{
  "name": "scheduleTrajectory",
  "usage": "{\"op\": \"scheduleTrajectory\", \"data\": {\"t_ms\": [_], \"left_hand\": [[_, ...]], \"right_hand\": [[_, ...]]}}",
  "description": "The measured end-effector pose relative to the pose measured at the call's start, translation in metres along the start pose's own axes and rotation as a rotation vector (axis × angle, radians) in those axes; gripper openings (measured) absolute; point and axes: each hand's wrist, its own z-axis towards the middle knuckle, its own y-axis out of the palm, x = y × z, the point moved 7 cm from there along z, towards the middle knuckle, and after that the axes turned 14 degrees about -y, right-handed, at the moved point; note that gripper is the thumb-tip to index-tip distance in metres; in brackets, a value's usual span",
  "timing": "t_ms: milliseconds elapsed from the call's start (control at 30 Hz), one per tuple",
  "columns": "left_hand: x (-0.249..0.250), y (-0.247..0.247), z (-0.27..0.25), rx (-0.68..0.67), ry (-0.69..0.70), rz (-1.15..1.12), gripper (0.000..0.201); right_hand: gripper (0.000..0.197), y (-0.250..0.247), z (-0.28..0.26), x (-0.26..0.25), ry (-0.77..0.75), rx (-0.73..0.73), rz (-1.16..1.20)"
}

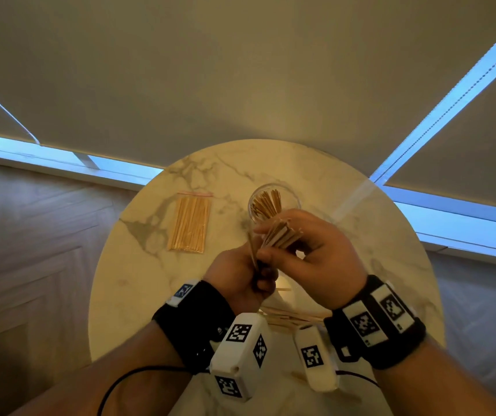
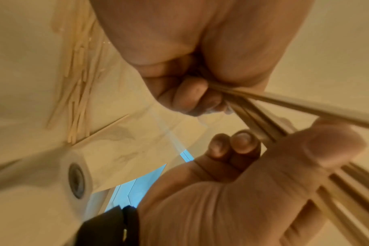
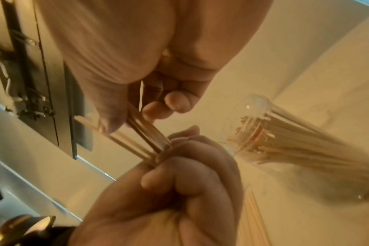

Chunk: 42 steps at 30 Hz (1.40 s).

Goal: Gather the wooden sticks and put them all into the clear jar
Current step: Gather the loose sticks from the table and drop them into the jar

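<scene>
A: Sticks first. Where are they?

B: In three lots. A bundle of wooden sticks (image 1: 279,235) is held between both hands above the middle of the round marble bench (image 1: 361,235). A loose pile of sticks (image 1: 294,318) lies on the bench at about six o'clock, partly hidden under the wrists. More sticks stand in the clear jar (image 1: 273,202).

A: And the jar?

B: Upright, just past the centre toward twelve o'clock, directly beyond the hands. In the right wrist view its sticks fan out against the clear wall (image 3: 263,133).

A: Left hand?

B: The left hand (image 1: 240,280) is a fist wrapped round the lower end of the bundle; the left wrist view shows its curled fingers (image 2: 192,94) clamped on the sticks.

A: Right hand?

B: The right hand (image 1: 316,256) grips the upper end, thumb on one side and fingers curled over the other. The right wrist view shows its thumb (image 3: 112,116) pressing the sticks. The bundle's tips point toward the jar, close to its rim; I cannot tell whether they touch it.

A: Anything else on the bench?

B: A sealed clear bag of sticks (image 1: 189,223) lies flat at about ten o'clock, well apart from the jar. Both wrists wear black bands (image 1: 376,322) carrying white marker boxes.
</scene>
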Motion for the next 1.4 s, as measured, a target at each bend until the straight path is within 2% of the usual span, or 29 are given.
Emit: {"op": "scheduleTrajectory", "data": {"t_ms": [100, 200, 233, 267, 333, 367, 400, 433, 467, 533, 600, 667, 733, 767, 800, 833, 867, 933, 1033, 1100, 1233, 1333, 1400], "left_hand": [[0.013, 0.002, 0.003, 0.048, 0.021, 0.027, 0.021], [0.028, 0.003, 0.004, 0.116, 0.05, 0.097, 0.038], [0.032, 0.003, 0.006, 0.086, 0.035, 0.093, 0.042], [0.038, 0.005, 0.007, 0.095, 0.012, 0.093, 0.039], [0.049, -0.003, 0.011, 0.185, -0.006, 0.107, 0.022], [0.054, 0.001, 0.008, 0.253, -0.011, 0.288, 0.019], [0.054, -0.001, 0.005, 0.342, 0.073, 0.437, 0.023], [0.053, -0.005, 0.008, 0.33, 0.069, 0.369, 0.021], [0.052, -0.006, 0.012, 0.253, 0.047, 0.176, 0.02], [0.049, -0.008, 0.012, 0.248, 0.04, 0.095, 0.023], [0.053, -0.006, 0.007, 0.265, 0.08, 0.147, 0.022], [0.066, -0.009, 0.001, 0.286, 0.152, 0.224, 0.022], [0.084, -0.017, -0.001, 0.387, 0.315, 0.43, 0.021], [0.093, -0.022, -0.001, 0.485, 0.428, 0.638, 0.019], [0.101, -0.022, -0.002, 0.585, 0.54, 0.864, 0.023], [0.104, -0.019, -0.001, 0.636, 0.629, 1.074, 0.037], [0.105, -0.015, 0.003, 0.643, 0.688, 1.249, 0.055], [0.104, -0.007, 0.014, 0.62, 0.726, 1.453, 0.083], [0.101, -0.009, 0.031, 0.576, 0.662, 1.516, 0.097], [0.098, -0.011, 0.036, 0.548, 0.667, 1.502, 0.099], [0.093, -0.013, 0.035, 0.543, 0.724, 1.539, 0.101], [0.089, -0.004, 0.033, 0.475, 0.78, 1.568, 0.085], [0.089, 0.002, 0.033, 0.4, 0.812, 1.536, 0.071]], "right_hand": [[0.021, 0.004, 0.009, 0.0, 0.033, -0.029, -0.049], [0.036, 0.004, 0.018, 0.003, 0.053, -0.076, -0.008], [0.04, 0.003, 0.02, 0.004, 0.068, -0.079, 0.041], [0.044, 0.003, 0.022, 0.006, 0.082, -0.084, 0.086], [0.048, 0.005, 0.024, 0.009, 0.099, -0.105, 0.113], [0.048, 0.007, 0.024, 0.011, 0.101, -0.112, 0.101], [0.045, 0.009, 0.025, 0.012, 0.098, -0.109, 0.079], [0.036, 0.01, 0.026, 0.013, 0.092, -0.093, 0.056], [0.025, 0.009, 0.027, 0.015, 0.094, -0.068, 0.045], [0.012, 0.009, 0.027, 0.019, 0.136, -0.02, 0.07], [0.008, 0.003, 0.027, 0.022, 0.183, 0.052, 0.103], [0.009, -0.016, 0.028, 0.029, 0.224, 0.208, 0.098], [0.012, -0.041, 0.027, 0.039, 0.256, 0.367, 0.003], [0.012, -0.05, 0.026, 0.045, 0.273, 0.422, -0.066], [0.011, -0.056, 0.026, 0.052, 0.297, 0.455, -0.127], [0.011, -0.058, 0.026, 0.059, 0.325, 0.463, -0.168], [0.01, -0.055, 0.026, 0.067, 0.358, 0.436, -0.202], [0.01, -0.04, 0.027, 0.083, 0.418, 0.3, -0.279], [0.013, -0.029, 0.027, 0.096, 0.418, 0.173, -0.429], [0.024, -0.032, 0.029, 0.093, 0.329, 0.186, -0.515], [0.059, -0.028, 0.033, 0.081, 0.188, 0.184, -0.588], [0.065, -0.008, 0.049, 0.077, 0.031, 0.07, -0.652], [0.066, -0.001, 0.063, 0.086, 0.027, 0.001, -0.659]]}}
